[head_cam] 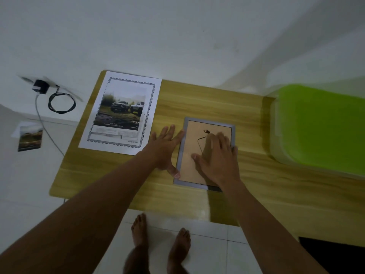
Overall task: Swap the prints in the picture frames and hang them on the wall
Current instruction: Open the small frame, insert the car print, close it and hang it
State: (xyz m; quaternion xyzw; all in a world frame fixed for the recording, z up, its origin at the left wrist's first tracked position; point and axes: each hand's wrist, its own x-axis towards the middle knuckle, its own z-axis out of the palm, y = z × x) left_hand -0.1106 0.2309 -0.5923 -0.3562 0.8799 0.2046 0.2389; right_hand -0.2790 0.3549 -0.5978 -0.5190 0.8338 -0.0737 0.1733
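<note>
A small grey picture frame lies face down on the wooden table, its brown backing board with hanger and stand facing up. My left hand rests flat on the table against the frame's left edge, thumb touching the lower left corner. My right hand lies spread on the backing board, fingers apart, pressing down. A large print of two trucks with a decorative border lies flat on the table's left part. A small landscape print lies on the floor at the left.
A green-lidded plastic box stands on the table's right end. A black charger with a coiled cable hangs at the white wall on the left. My bare feet stand on the tiled floor before the table's front edge.
</note>
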